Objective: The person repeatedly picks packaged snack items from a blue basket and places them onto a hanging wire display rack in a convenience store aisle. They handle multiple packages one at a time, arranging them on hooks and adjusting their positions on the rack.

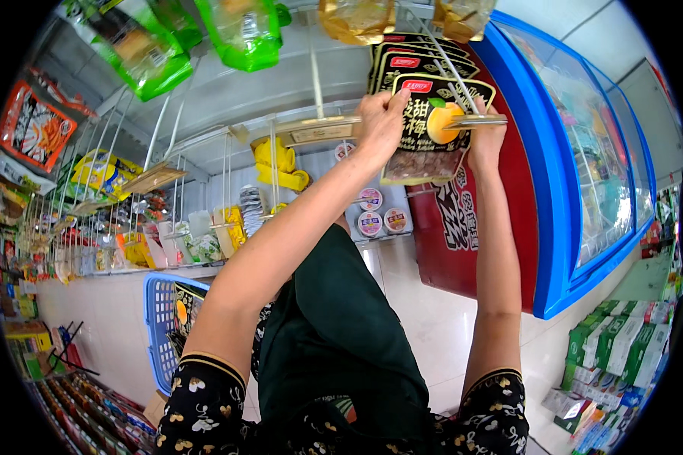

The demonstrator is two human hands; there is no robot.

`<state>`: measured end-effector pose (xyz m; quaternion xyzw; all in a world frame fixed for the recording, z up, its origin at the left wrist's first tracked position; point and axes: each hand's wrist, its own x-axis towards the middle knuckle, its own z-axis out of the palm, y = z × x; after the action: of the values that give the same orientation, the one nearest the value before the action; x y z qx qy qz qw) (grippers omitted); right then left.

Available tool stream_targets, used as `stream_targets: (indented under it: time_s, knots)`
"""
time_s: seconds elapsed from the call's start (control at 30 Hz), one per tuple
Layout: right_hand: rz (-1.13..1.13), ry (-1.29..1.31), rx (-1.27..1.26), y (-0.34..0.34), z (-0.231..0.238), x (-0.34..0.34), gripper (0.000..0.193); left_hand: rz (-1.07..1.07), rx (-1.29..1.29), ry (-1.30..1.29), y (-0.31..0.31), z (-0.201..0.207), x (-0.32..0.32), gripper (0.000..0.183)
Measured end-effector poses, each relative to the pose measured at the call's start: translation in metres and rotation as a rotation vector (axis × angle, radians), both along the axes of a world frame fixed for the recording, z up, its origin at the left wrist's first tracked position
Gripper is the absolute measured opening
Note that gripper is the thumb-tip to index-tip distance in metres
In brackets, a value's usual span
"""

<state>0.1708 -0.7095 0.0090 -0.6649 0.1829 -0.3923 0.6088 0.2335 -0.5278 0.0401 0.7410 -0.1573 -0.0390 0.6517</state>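
Note:
Up by a metal display hook (455,74), a black snack bag (417,140) with an orange fruit picture and a clear lower window is between my hands. My left hand (382,125) pinches its upper left edge, thumb on the front. My right hand (489,135) is closed at the bag's right edge, partly behind the hook's tag holder (478,120), which crosses in front of the bag. Behind it, several matching black bags (421,62) hang in a row on the hook.
A red and blue glass-topped freezer (546,189) stands close on the right. Wire hooks with packaged snacks run along the left, green bags (243,34) hanging overhead. Round tubs (369,223) sit on the low shelf. A blue basket (158,334) with black bags is at lower left.

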Motion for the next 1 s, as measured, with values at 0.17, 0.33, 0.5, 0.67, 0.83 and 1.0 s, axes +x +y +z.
stream_targets:
  time_s: [0.17, 0.33, 0.5, 0.67, 0.83, 1.0]
  knots:
    - [-0.16, -0.034, -0.605, -0.008, -0.008, 0.05, 0.025, 0.097, -0.288, -0.251, 0.0, -0.043, 0.045, 0.029]
    - [-0.141, 0.066, -0.422, 0.054, -0.038, -0.001, 0.032, 0.074, -0.23, -0.114, 0.079, -0.031, -0.074, 0.037]
    - [0.214, 0.015, -0.661, 0.241, -0.065, -0.061, 0.03, 0.271, 0.26, -0.401, 0.265, -0.044, -0.175, 0.047]
    - [0.963, -0.147, -0.633, 0.404, -0.058, -0.087, 0.028, 0.676, 0.8, -0.116, 0.435, -0.06, -0.219, 0.047]
    - [1.222, 0.058, -1.012, 0.509, -0.072, -0.091, 0.032, 0.632, 0.276, 0.602, 0.527, -0.093, -0.239, 0.055]
    - [1.139, 0.315, -1.321, 0.555, -0.13, -0.084, 0.029, 0.366, 0.233, 0.805, 0.517, -0.088, -0.235, 0.067]
